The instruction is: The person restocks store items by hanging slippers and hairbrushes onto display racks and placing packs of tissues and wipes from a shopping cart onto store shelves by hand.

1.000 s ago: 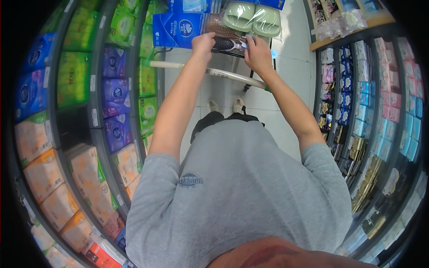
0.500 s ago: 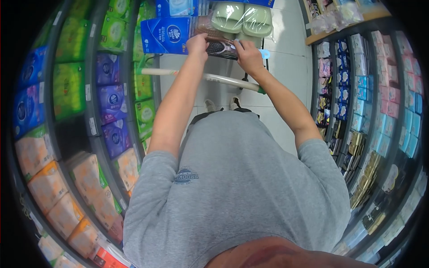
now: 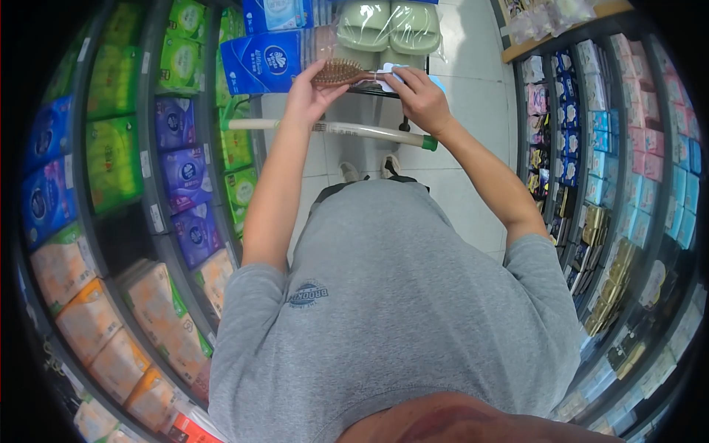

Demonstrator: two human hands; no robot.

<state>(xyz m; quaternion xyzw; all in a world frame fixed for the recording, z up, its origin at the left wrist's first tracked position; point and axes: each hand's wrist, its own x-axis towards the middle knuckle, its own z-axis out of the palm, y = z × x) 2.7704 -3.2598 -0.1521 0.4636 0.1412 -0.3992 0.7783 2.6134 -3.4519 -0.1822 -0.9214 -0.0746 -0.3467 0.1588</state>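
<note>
A brown wooden hairbrush [image 3: 341, 71] is held crosswise over the shopping cart, its bristles showing. My left hand [image 3: 312, 94] is closed on the brush's head end. My right hand [image 3: 419, 94] grips the handle side, beside a white and light-blue tag [image 3: 391, 77]; the fingers partly cover both. Just beyond my hands, green slippers [image 3: 388, 28] in clear plastic lie in the cart. A blue tissue pack [image 3: 266, 63] is left of my left hand. The cart's pale handlebar [image 3: 347, 131] with green ends crosses nearer to my body.
Shelves of tissue packs line the left side, among them purple packs [image 3: 185, 171] and orange ones [image 3: 87, 317]. At right, another shelf holds small packets, including light-blue ones [image 3: 632, 192]. Tiled floor [image 3: 473, 159] runs between, with my shoes [image 3: 349, 172] below the handlebar.
The brush has turned so its bristles face me more openly and lies more level. My left hand has rotated, opening its palm side upward, and moved slightly left and down.
</note>
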